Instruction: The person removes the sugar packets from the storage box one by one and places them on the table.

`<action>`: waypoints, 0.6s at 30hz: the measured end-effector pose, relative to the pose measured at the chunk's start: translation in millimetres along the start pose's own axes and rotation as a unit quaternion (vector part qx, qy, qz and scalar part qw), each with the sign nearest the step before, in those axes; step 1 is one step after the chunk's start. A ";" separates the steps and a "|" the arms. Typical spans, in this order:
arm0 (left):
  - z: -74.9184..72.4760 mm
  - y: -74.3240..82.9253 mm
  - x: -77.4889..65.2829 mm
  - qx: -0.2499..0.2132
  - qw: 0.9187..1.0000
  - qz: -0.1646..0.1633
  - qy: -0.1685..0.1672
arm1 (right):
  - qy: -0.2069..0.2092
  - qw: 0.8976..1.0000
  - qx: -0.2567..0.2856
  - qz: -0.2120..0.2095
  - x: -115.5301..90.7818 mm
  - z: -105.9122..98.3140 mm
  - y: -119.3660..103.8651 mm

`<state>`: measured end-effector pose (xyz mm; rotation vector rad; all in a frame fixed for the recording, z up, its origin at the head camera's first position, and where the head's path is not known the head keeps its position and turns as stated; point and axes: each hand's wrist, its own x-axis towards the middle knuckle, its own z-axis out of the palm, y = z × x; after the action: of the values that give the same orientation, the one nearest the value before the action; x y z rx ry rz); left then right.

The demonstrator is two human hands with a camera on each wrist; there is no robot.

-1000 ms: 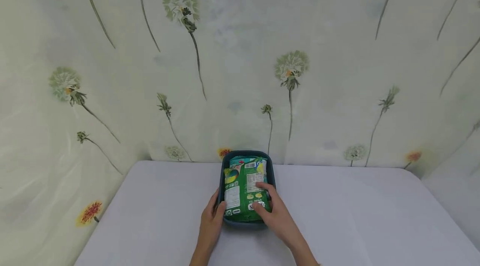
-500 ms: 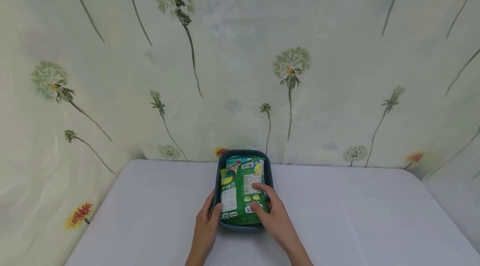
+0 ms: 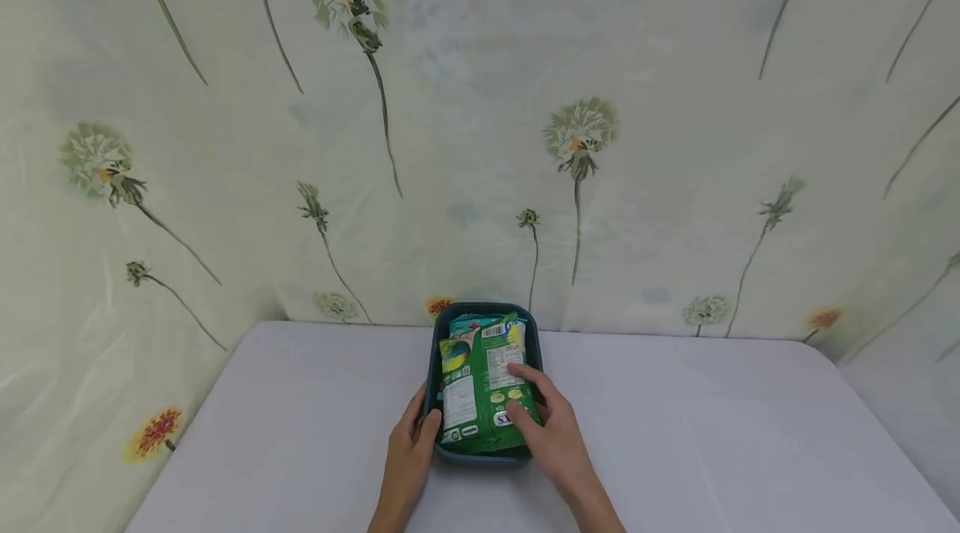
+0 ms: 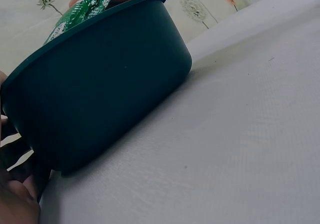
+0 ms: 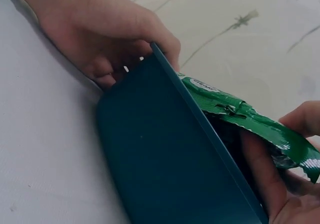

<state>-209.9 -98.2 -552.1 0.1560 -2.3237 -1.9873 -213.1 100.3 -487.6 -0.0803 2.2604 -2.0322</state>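
A dark teal plastic bin (image 3: 483, 460) stands on the white table near its back edge. Inside lies a green foil snack bag (image 3: 480, 387) with white printed panels, over a light-blue bag (image 3: 468, 322) that is mostly covered. My left hand (image 3: 408, 454) holds the bin's left side, thumb at the rim and fingers along the outer wall. With thumb and index finger on top, my right hand (image 3: 557, 437) grips the green bag at its near right corner. In the right wrist view, other fingers (image 5: 262, 169) of that hand reach under the bag, whose near edge rises above the rim.
The white tabletop (image 3: 720, 424) extends to both sides of the bin. Right behind the table hangs a pale curtain (image 3: 465, 141) printed with dandelions.
The view has shifted a little, so the bin and hands appear slightly further left. Both hands keep their hold, and the green bag has barely moved in the bin.
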 end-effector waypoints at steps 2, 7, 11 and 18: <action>-0.2 -1.0 0.3 0.001 1.000 0.000 0.001 | 0.005 1.000 0.007 -0.006 0.7 -1.0 0.7; -0.1 -3.3 0.8 0.008 1.000 -0.003 0.008 | 0.014 1.000 0.015 -0.013 1.7 -3.5 0.2; -0.1 -3.6 0.2 0.007 1.000 0.002 0.008 | 0.018 1.000 0.015 -0.012 1.8 -5.5 -0.2; 0.1 -2.3 -1.1 0.003 1.000 0.002 0.001 | 0.031 0.999 0.015 -0.005 1.5 -9.8 1.1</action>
<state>-208.8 -98.3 -554.5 0.1540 -2.3263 -1.9783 -215.6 109.9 -487.7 -0.0282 2.2686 -2.1011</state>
